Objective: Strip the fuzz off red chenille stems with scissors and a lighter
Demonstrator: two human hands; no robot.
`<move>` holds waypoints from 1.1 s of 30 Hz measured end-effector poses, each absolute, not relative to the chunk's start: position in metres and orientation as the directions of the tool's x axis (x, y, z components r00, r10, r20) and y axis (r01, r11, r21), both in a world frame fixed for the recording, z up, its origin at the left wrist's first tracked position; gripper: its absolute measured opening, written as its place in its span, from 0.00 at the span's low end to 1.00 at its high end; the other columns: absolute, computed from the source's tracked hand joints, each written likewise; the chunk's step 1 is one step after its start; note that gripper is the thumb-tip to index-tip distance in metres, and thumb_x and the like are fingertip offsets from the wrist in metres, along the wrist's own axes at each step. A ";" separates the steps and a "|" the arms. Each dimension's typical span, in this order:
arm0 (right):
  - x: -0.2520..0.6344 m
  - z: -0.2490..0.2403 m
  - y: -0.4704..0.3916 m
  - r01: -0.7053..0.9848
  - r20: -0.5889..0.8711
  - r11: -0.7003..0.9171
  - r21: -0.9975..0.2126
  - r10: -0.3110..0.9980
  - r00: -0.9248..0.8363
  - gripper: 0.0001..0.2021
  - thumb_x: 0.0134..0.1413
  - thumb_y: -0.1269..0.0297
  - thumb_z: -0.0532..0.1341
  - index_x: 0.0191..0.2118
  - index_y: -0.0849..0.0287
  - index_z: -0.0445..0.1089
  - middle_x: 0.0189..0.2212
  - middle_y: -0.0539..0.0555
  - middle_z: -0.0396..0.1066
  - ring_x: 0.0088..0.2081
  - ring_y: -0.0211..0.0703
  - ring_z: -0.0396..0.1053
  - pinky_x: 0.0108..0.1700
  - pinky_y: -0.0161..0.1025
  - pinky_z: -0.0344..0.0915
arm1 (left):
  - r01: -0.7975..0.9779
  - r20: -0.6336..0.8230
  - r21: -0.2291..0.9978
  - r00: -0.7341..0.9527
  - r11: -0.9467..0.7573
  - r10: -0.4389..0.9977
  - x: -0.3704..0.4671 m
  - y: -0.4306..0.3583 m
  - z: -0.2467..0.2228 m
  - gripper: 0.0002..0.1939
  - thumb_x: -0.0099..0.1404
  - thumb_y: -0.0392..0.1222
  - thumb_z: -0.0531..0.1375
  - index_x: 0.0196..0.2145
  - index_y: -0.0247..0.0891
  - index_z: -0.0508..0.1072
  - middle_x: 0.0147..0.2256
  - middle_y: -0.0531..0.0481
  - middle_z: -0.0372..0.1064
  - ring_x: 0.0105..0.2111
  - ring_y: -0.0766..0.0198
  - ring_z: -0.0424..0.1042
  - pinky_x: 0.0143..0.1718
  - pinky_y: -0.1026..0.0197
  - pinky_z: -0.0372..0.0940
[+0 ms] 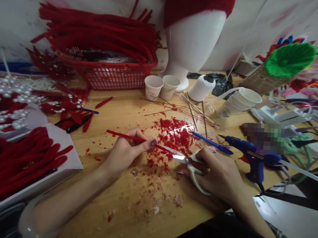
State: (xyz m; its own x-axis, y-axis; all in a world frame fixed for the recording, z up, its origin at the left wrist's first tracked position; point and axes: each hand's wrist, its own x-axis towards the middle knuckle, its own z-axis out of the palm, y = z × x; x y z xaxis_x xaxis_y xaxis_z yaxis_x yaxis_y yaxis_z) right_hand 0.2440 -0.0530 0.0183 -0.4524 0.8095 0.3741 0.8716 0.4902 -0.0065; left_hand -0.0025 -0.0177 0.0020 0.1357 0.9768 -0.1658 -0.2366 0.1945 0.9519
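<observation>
A thin red fuzzy stem (pixel 118 134) is pinched between the thumb and fingers of my left hand (pixel 131 147), its free end pointing left. My right hand (pixel 214 170) grips white-handled scissors (pixel 198 182), with fingers through the loops. The scissor blades lie at the right end of the stem, one on either side of it as far as I can see. Under and behind the blades, red fuzz clippings (pixel 174 133) are spread over the wooden table (pixel 97 207).
Behind stand a red basket (pixel 116 76) of red stems, paper cups (pixel 153 87), a thread spool (pixel 201 87) and a white mannequin head (pixel 194 40). A blue pen (pixel 213 143) and blue glue gun (pixel 256 158) lie right. A white box (pixel 64 164) of red loops sits left.
</observation>
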 end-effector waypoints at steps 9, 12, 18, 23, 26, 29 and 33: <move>0.246 0.017 -0.053 0.865 0.381 0.502 0.005 0.799 -0.466 0.12 0.52 0.57 0.59 0.25 0.57 0.60 0.16 0.48 0.64 0.17 0.36 0.61 0.22 0.33 0.51 | -0.264 -0.172 0.942 0.150 0.207 0.974 -0.004 -0.016 0.001 0.10 0.52 0.39 0.68 0.24 0.36 0.70 0.25 0.56 0.69 0.27 0.71 0.66 0.32 0.68 0.60; 0.248 0.016 -0.053 0.868 0.371 0.496 0.021 0.802 -0.467 0.10 0.51 0.59 0.59 0.25 0.57 0.60 0.16 0.48 0.64 0.17 0.36 0.62 0.22 0.33 0.51 | -0.277 -0.176 0.937 0.151 0.212 0.973 -0.004 -0.016 0.002 0.10 0.52 0.38 0.68 0.23 0.36 0.70 0.25 0.56 0.69 0.27 0.71 0.66 0.32 0.67 0.60; 0.250 0.012 -0.053 0.871 0.396 0.490 0.031 0.794 -0.461 0.11 0.53 0.59 0.58 0.24 0.57 0.60 0.15 0.48 0.64 0.17 0.36 0.61 0.22 0.33 0.51 | -0.270 -0.165 0.943 0.133 0.196 0.977 -0.003 -0.015 0.004 0.10 0.53 0.38 0.68 0.21 0.36 0.70 0.25 0.55 0.69 0.27 0.71 0.65 0.32 0.67 0.60; 0.254 0.016 -0.053 0.886 0.409 0.462 -0.034 0.815 -0.410 0.10 0.52 0.59 0.59 0.26 0.57 0.60 0.17 0.48 0.64 0.19 0.37 0.62 0.23 0.33 0.52 | -0.304 -0.193 0.927 0.109 0.218 0.975 -0.003 -0.015 0.003 0.10 0.51 0.38 0.69 0.21 0.36 0.70 0.24 0.56 0.68 0.26 0.72 0.64 0.30 0.68 0.59; 0.259 0.023 -0.054 0.918 0.415 0.392 -0.066 0.847 -0.332 0.11 0.49 0.57 0.62 0.29 0.57 0.62 0.21 0.51 0.67 0.23 0.40 0.65 0.25 0.35 0.56 | -0.310 -0.207 0.927 0.050 0.212 0.977 -0.003 -0.014 0.001 0.12 0.49 0.41 0.70 0.22 0.36 0.71 0.23 0.56 0.68 0.25 0.71 0.65 0.29 0.67 0.59; 0.265 0.034 -0.059 0.936 0.390 0.342 -0.079 0.875 -0.287 0.11 0.48 0.57 0.63 0.31 0.57 0.63 0.23 0.52 0.68 0.25 0.42 0.65 0.27 0.37 0.57 | -0.334 -0.186 0.933 -0.119 0.137 0.975 -0.004 -0.010 -0.004 0.13 0.46 0.44 0.71 0.23 0.37 0.72 0.24 0.55 0.69 0.27 0.69 0.67 0.31 0.66 0.61; 0.266 0.051 -0.069 0.915 0.307 0.356 -0.189 0.906 -0.290 0.11 0.47 0.61 0.64 0.34 0.56 0.62 0.27 0.52 0.68 0.27 0.42 0.65 0.29 0.37 0.59 | -0.397 -0.143 0.918 -0.273 0.024 0.951 -0.005 -0.003 -0.009 0.14 0.45 0.46 0.72 0.24 0.38 0.71 0.23 0.56 0.70 0.26 0.69 0.67 0.32 0.66 0.62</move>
State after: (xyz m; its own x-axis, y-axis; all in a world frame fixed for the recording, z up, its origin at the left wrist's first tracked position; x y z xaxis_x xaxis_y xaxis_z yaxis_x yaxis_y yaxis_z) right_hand 0.2659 -0.0687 0.0513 -0.2897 0.9065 0.3073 0.9150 0.3565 -0.1890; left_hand -0.0052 -0.0033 -0.0091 -0.2729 0.9514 -0.1429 -0.3966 0.0241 0.9177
